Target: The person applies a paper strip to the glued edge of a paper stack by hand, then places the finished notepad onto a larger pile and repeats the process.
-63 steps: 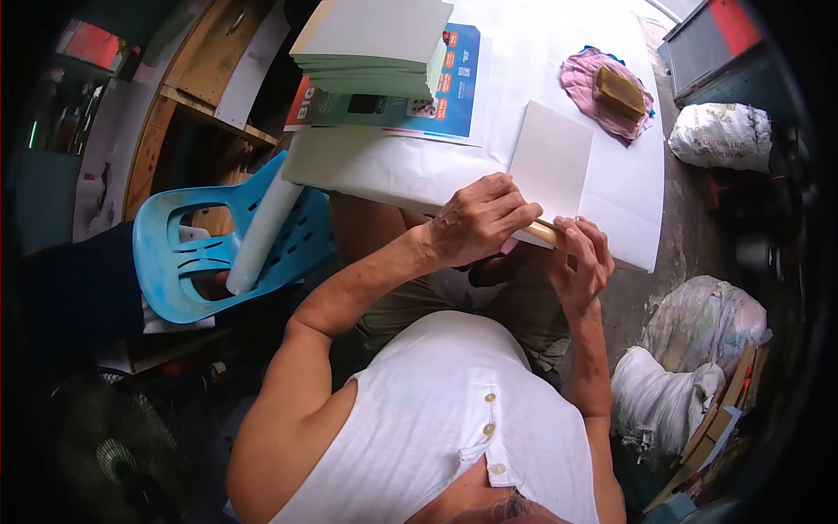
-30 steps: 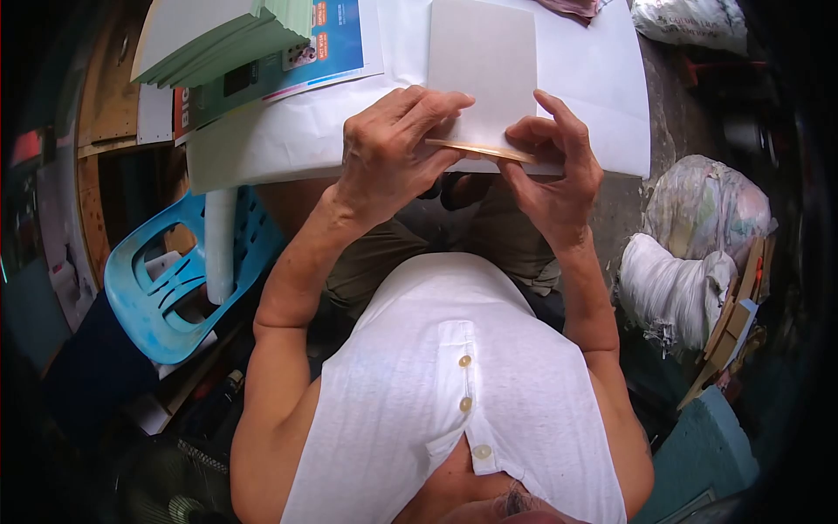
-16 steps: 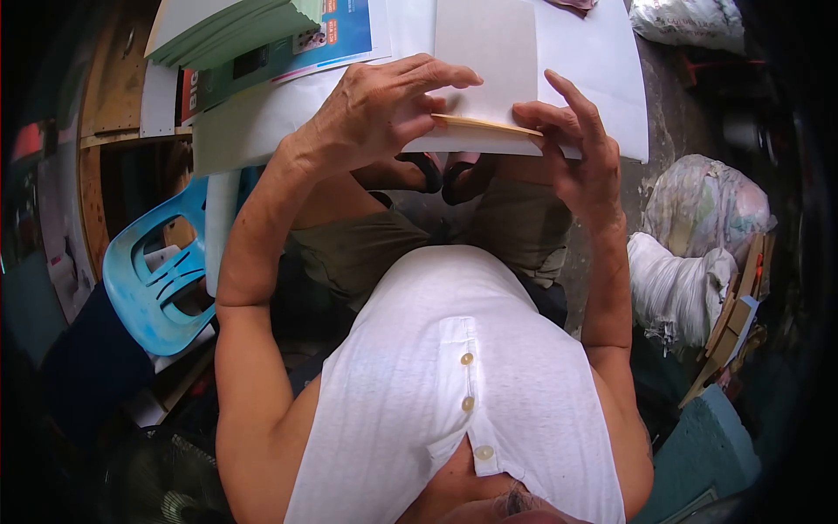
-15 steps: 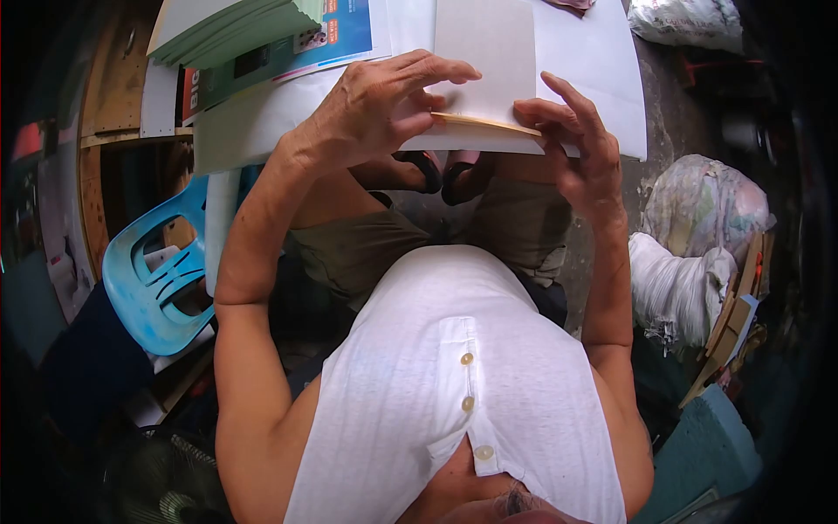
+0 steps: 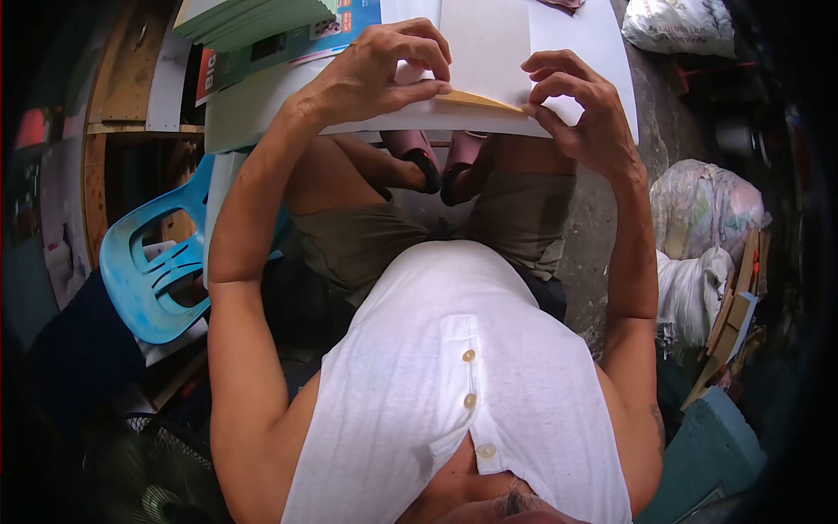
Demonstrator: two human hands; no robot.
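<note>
A pale grey sheet of paper (image 5: 485, 48) lies on the white-topped table in front of me, with a narrow tan flap (image 5: 482, 102) along its near edge. My left hand (image 5: 384, 74) pinches the flap's left end between thumb and fingertips, the other fingers curled above. At the flap's right end, my right hand (image 5: 580, 105) has its thumb and forefinger closed on the corner. The flap tilts up slightly between the two hands.
A stack of pale green sheets (image 5: 262, 22) rests on printed posters (image 5: 301, 44) at the table's left (image 5: 253, 118). Left of my legs is a blue plastic chair (image 5: 131, 271). Stuffed plastic bags (image 5: 703, 210) lie on the floor at right, and a fan (image 5: 153, 480) stands lower left.
Both hands have closed in on the ends of the tan flap, fingertips now pinching it. The right hand's fingers, spread before, are curled; the flap looks wider and more raised.
</note>
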